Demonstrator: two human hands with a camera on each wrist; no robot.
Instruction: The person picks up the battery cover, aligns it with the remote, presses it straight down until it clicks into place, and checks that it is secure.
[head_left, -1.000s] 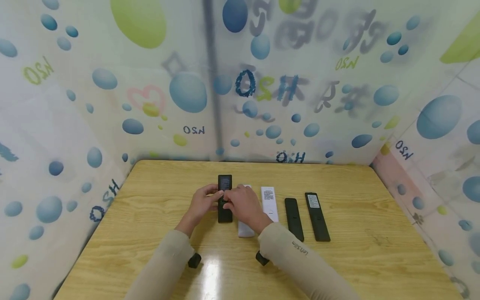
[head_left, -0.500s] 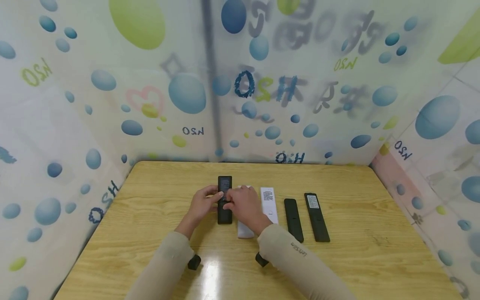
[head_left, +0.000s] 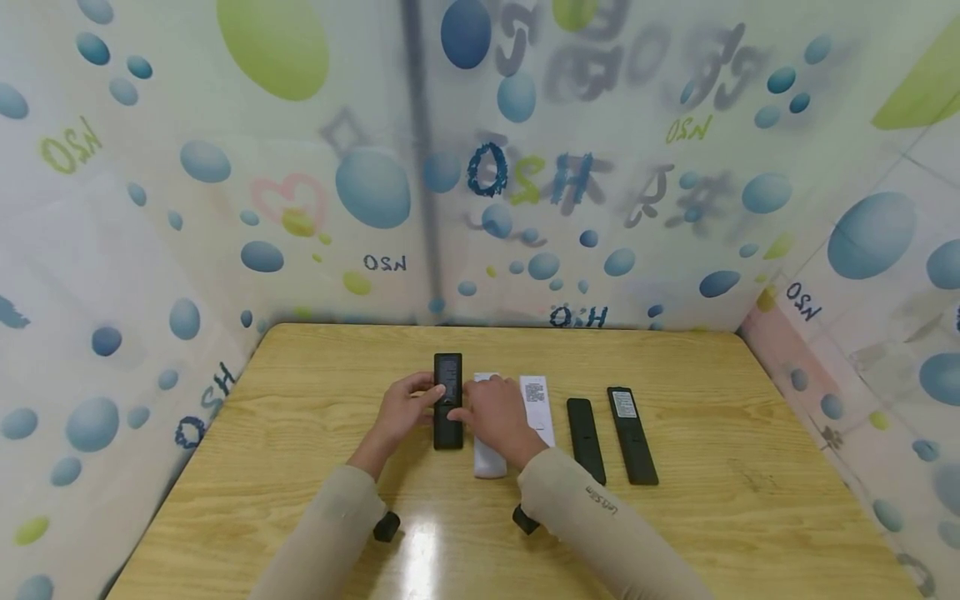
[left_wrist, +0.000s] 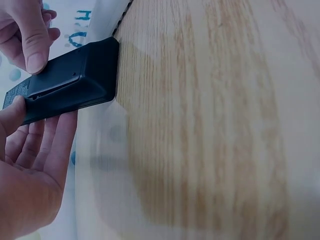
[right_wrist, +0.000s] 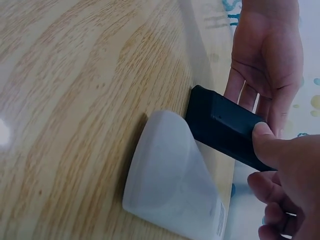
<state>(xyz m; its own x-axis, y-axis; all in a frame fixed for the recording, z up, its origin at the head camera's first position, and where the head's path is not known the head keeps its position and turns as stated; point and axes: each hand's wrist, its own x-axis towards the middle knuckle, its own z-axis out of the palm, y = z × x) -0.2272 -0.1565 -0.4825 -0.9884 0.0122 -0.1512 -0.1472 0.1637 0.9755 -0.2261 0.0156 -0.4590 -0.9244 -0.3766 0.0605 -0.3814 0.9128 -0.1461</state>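
A black remote control (head_left: 448, 431) is held up off the table, its back with the battery cover (left_wrist: 57, 82) turned upward. My left hand (head_left: 402, 408) grips it from the left, thumb on the printed label end and fingers beneath, as the left wrist view shows. The thumb of my right hand (head_left: 501, 412) presses flat on the cover, while its other fingers curl loosely beside the remote and hold nothing. Below and to the right, a white remote (right_wrist: 165, 170) lies on the table, partly hidden by the right hand in the head view.
Right of my hands lie another white remote (head_left: 537, 404), a short black remote (head_left: 586, 442) and a longer black remote (head_left: 633, 437) with a white label. All rest on the wooden table (head_left: 720, 533). A patterned sheet (head_left: 645, 250) stands behind the table and on both sides.
My right fingers have drawn slightly right, off the black remote's upper part, with the thumb staying at its cover. The left hand keeps its grip.
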